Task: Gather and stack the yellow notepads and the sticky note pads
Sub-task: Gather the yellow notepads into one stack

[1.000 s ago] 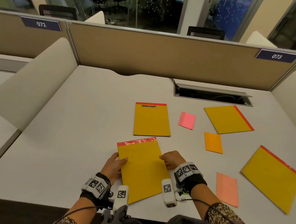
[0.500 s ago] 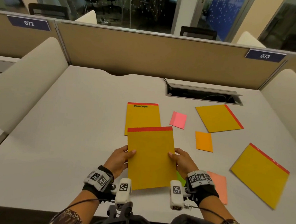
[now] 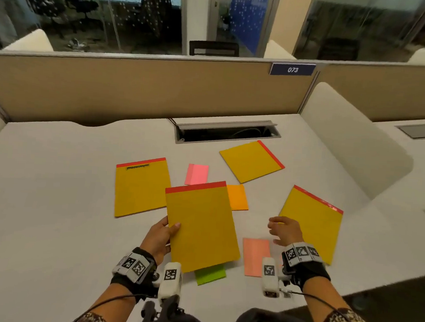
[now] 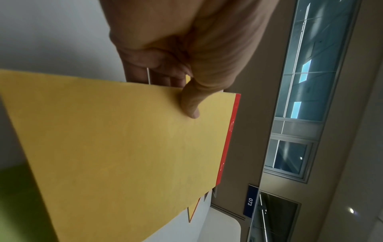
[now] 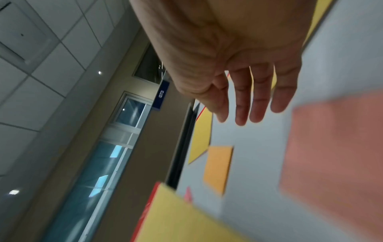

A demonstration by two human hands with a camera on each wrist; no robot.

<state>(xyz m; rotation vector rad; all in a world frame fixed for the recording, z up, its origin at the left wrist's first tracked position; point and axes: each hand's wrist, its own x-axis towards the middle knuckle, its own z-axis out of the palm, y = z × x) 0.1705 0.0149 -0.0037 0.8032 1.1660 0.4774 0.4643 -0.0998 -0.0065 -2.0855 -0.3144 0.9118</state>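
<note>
— What had changed since half a second earlier?
— Only the left hand [image 3: 159,235] kept pinching the lifted yellow notepad [image 3: 200,226] at lower centre; the right hand [image 3: 285,230] had let go, fingers spread and empty, by the flat salmon sticky pad [image 3: 255,255].
— And beyond?
— Three thin, red-bound notepads still lay unstacked higher up, on the smooth grey desk [image 3: 52,200].

A pale grey desk [image 3: 52,200] carries three yellow notepads with red top strips: one at left [image 3: 140,188], one at the back [image 3: 251,161], one at right [image 3: 312,225]. Between them lie sticky note pads in pink [image 3: 196,174], orange [image 3: 237,197], salmon [image 3: 255,257] and green [image 3: 211,275] (the green partly hidden). A cable slot [image 3: 227,133] sits along the far edge.
</note>
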